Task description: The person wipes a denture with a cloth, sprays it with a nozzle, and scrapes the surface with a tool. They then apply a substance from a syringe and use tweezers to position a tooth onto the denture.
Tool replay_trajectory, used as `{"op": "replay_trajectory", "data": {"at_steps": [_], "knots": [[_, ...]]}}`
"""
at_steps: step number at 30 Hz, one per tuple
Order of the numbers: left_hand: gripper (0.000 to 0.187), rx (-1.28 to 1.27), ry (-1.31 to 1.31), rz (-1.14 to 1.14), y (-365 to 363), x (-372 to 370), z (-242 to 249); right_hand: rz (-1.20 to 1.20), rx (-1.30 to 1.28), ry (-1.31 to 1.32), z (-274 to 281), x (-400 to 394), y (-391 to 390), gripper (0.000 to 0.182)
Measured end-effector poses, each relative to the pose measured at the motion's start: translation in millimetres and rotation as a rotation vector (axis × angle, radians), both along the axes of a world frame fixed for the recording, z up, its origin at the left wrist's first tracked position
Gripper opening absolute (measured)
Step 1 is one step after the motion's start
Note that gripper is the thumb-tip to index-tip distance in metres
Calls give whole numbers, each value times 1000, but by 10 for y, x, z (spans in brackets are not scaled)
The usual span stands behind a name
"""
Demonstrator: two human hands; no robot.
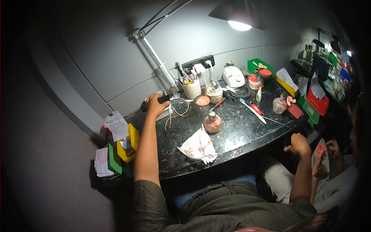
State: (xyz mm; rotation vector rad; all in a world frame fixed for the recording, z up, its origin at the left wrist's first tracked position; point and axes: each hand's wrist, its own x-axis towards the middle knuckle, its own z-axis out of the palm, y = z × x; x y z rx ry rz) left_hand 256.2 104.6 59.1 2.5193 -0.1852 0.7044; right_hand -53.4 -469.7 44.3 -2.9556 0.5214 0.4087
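Observation:
My left hand [155, 105] is stretched out to the back left of the bench by the wall. Its fingers are closed round a small black object [164, 99] whose kind I cannot make out. A thin white cable [177, 115] loops on the bench beside it. My right hand [300, 144] is curled at the bench's front right edge; whatever it holds, if anything, is hidden. Between the hands stand a glass burner bottle with a metal cap [213, 123] and a crumpled white cloth with reddish stains [199, 147]. A blue-and-white toothbrush [253, 111] lies further right.
A lamp [239, 24] hangs over the black bench [239, 137]. Behind stand a tool cup [191, 89], a jar [213, 92] and a white device [233, 76]. A knife [218, 103] lies near the jar. Bins [131, 143] flank the left. Another person's hand [319, 156] is at right.

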Motion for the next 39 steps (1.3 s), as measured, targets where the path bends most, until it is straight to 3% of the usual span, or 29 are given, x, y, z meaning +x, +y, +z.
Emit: {"op": "replay_trajectory", "data": {"at_steps": [1, 2, 4, 5, 6, 7, 10, 12, 14, 16, 17, 19, 21, 26, 30, 32, 33, 34, 35, 36, 38, 39], "knots": [[65, 157, 70, -47, -24, 15, 69, 214, 72, -20, 410, -83, 339, 48], [65, 140, 61, -32, -72, 20, 154, 431, 144, -41, 724, -88, 730, 46], [88, 348, 276, -18, -176, 0, 285, 879, 361, -469, 799, 49, 1420, 41], [91, 393, 292, -31, -182, 35, 278, 1029, 448, -496, 971, 182, 1845, 24], [93, 439, 308, -45, -192, 76, 257, 1132, 426, -510, 952, 446, 2241, 25], [94, 435, 314, -19, -221, 103, 235, 1137, 291, -459, 1124, 701, 2696, 20], [93, 448, 331, 2, -197, 148, 184, 1048, 40, -671, 784, 2124, 3747, 15], [89, 465, 338, 72, -175, 207, 67, 1010, -70, -854, 478, 2930, 3944, 18], [88, 514, 192, 122, -129, 262, -139, 842, 24, -656, 516, 3165, 3992, 21], [85, 564, -12, 121, 14, 522, -502, 867, 70, -586, 465, 3375, 4001, 25], [72, 474, -46, 57, 27, 496, -462, 927, 48, -550, 422, 3466, 4017, 23], [66, 481, -12, 57, -58, 272, -202, 983, 26, -505, 369, 3568, 4063, 21], [53, 510, 25, 64, -97, 178, -134, 883, 113, -651, 278, 3556, 4072, 16], [53, 522, -39, 28, -46, 218, -214, 844, 159, -713, 226, 3538, 4190, 24], [55, 600, -90, 85, 54, 371, -386, 711, 63, -511, 299, 3578, 4443, 28], [53, 618, -172, 112, 51, 379, -413, 419, -191, -328, 387, 3544, 4456, 19], [49, 558, -129, 165, -23, 304, -366, 503, -227, -264, 393, 3570, 4345, 20], [45, 493, -95, 224, -80, 251, -278, 643, -125, -500, 165, 3773, 4235, 20], [47, 450, -20, 183, -75, 303, -286, 708, -143, -545, 238, 3725, 4198, 18], [61, 389, -12, 123, -86, 218, -178, 780, -166, -587, 371, 3625, 4193, 17], [60, 549, 55, 168, -214, -108, 74, 820, -208, -628, 781, 3501, 4263, 19], [66, 504, 76, 150, -202, -100, 80, 850, -229, -655, 912, 3501, 4334, 21]]}}
